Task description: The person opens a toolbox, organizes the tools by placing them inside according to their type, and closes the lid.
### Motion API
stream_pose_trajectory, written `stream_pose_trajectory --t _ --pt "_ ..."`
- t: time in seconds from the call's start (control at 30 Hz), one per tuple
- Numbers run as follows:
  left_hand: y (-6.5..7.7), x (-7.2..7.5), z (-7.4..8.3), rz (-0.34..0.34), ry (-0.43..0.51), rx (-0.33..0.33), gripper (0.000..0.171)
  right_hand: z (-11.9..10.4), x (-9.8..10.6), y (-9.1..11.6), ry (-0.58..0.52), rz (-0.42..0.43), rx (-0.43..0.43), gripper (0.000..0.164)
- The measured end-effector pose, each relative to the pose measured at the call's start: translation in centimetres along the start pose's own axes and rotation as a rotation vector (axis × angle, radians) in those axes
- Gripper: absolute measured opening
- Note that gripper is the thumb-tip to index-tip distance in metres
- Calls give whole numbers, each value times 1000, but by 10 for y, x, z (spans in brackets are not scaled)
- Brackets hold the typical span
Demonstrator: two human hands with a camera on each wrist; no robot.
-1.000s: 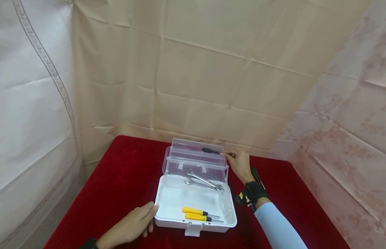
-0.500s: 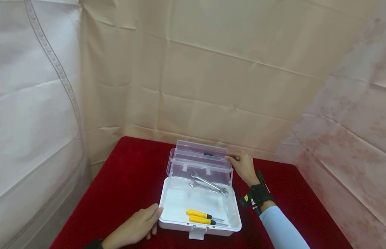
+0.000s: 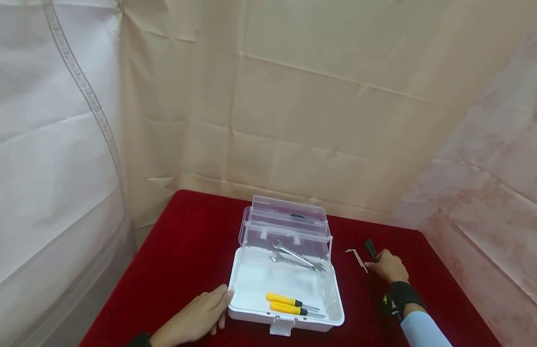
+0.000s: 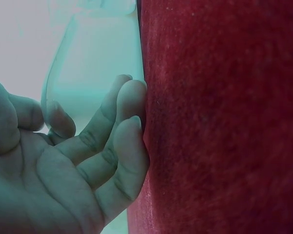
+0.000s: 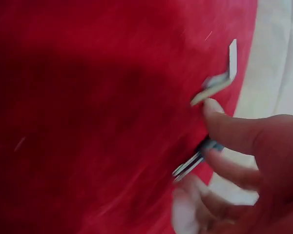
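Observation:
A white toolbox (image 3: 255,316) with a clear lid (image 3: 281,232) stands open. My left hand (image 3: 201,311) holds its front left corner, fingertips at the rim; in the left wrist view its fingers curl against the box wall. To the right of the box, my right hand (image 3: 388,266) is low over the table. Beside its fingers are a tool with a black handle (image 3: 370,247) and L-shaped hex keys (image 3: 358,259). In the right wrist view, the thumb is close to a hex key (image 5: 224,84), and a thin metal shaft (image 5: 188,166) lies between the spread, blurred fingers.
Two yellow-handled screwdrivers (image 3: 282,300) lie in the front of the box. Two silver wrenches (image 3: 294,255) lie across its back. Another black-handled tool (image 3: 297,216) sits in the lid's compartment. Red cloth (image 3: 186,250) covers the table, with hanging fabric (image 3: 294,120) behind.
My right hand has let go of the black-handled tool in the lid compartment and moved right and nearer, to the tools on the table. My left hand stays at the box corner.

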State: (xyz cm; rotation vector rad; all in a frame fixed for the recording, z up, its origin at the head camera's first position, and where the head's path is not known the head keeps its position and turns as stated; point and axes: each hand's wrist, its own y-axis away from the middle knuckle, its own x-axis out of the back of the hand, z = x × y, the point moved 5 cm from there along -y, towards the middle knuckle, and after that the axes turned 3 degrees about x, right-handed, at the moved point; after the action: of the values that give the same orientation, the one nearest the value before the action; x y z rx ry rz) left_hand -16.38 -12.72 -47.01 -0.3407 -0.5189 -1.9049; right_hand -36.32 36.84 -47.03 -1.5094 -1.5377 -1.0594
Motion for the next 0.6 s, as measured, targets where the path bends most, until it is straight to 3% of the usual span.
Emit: stream_pose_trajectory --t 0.1,0.17,0.33,0.6 --pt "-1 0 1 -1 -20 -19 35 18 -1 6 -98 -33 -12 35" --pt "-2 0 2 6 -21 -33 35 23 3 6 -160 -9 -22 29" --pt "-4 -1 2 12 -21 -42 37 33 5 7 -158 34 -60 34" --pt "-2 2 0 2 -26 -31 37 35 -1 7 -178 -21 -49 30"
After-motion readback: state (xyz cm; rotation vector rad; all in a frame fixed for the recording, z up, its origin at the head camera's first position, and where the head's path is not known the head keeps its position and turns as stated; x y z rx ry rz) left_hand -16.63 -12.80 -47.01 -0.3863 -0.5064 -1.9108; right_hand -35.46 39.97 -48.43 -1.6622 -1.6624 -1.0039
